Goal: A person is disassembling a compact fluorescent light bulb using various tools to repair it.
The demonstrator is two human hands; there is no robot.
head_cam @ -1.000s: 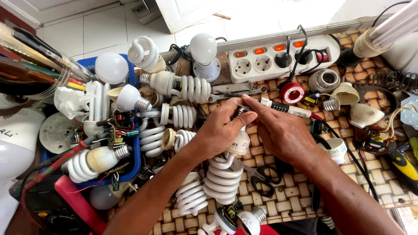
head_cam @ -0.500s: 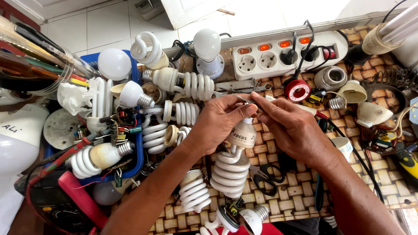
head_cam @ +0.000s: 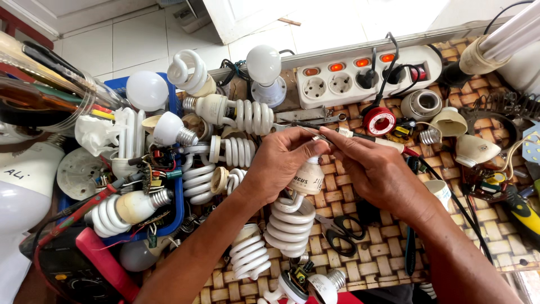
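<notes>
Both hands — left hand [head_cam: 279, 163], right hand [head_cam: 376, 169] — pinch a spiral bulb [head_cam: 293, 217] (screw base up).

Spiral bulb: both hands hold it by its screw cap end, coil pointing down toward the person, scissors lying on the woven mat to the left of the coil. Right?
Not quite. The head view shows the scissors lying to the right of the coil, not the left. The rest holds: the left hand and right hand grip the spiral bulb at its cap end, coil pointing down toward the person, over the woven mat.

Spiral bulb's [head_cam: 292, 217] screw cap hidden under fingertips [head_cam: 315, 147], white tube [head_cam: 509, 36] cut off at right edge
</notes>
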